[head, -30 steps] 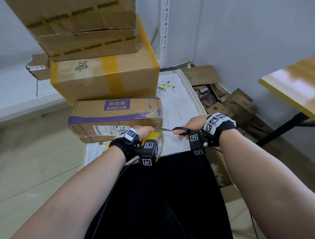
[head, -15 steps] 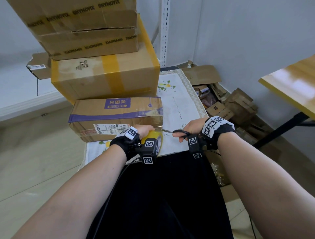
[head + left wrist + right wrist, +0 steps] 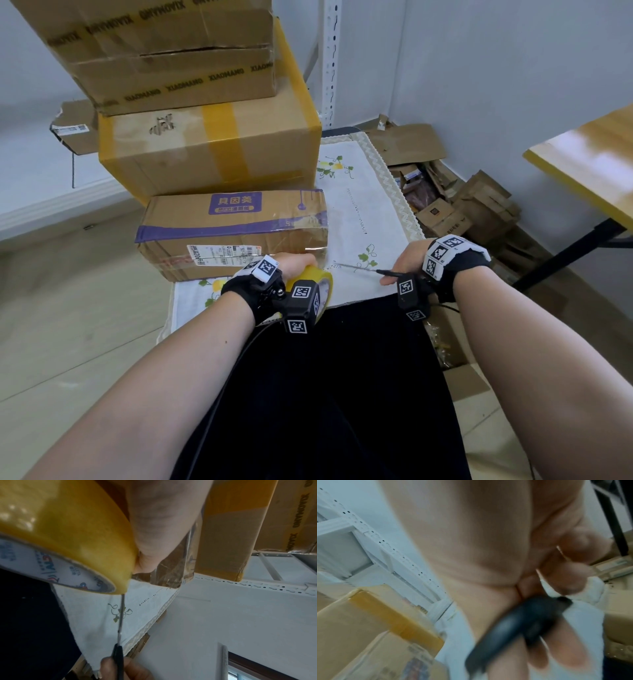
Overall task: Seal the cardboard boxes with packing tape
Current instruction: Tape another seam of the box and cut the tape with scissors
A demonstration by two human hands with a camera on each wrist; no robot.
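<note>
A flat cardboard box (image 3: 233,233) with a purple stripe lies on the white cloth-covered table (image 3: 363,205), clear tape wrapped over its right end (image 3: 169,566). My left hand (image 3: 294,265) grips a yellow tape roll (image 3: 320,287) (image 3: 68,527) at the box's near right corner. My right hand (image 3: 407,260) holds black-handled scissors (image 3: 363,269) (image 3: 518,627), blades closed and pointing left toward the roll (image 3: 121,615). The right wrist view is blurred.
Two larger taped boxes (image 3: 212,150) are stacked behind the purple-striped one. Flattened cardboard scraps (image 3: 445,192) pile on the floor to the right, beside a wooden table (image 3: 589,164). A white metal shelf post (image 3: 330,61) stands at the back.
My right hand has drawn the scissors to the right, away from the tape roll. The left hand and roll stay by the box's corner.
</note>
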